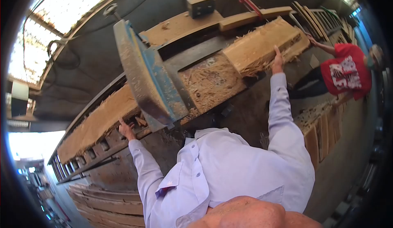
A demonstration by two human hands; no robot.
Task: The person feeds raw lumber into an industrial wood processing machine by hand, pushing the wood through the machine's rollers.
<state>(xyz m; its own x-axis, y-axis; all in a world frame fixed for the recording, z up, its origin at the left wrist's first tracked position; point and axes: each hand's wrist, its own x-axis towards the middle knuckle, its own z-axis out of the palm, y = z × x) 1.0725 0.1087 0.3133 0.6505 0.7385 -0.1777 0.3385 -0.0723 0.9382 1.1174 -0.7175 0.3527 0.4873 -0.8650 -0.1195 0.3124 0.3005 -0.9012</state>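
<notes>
Rough-edged wooden board [260,44]; cloth shirt [245,162]

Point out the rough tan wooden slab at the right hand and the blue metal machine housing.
Rough tan wooden slab [260,44]: head view, upper face.
Blue metal machine housing [159,80]: head view, middle of its body.

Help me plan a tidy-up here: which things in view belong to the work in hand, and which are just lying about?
Likely part of the job:
- right timber, right hand at its near edge
- left timber, left hand at its edge
- blue machine between them

Seemingly lying about:
- planks, lower left
- red tool, at the back
- boards, right side
</notes>
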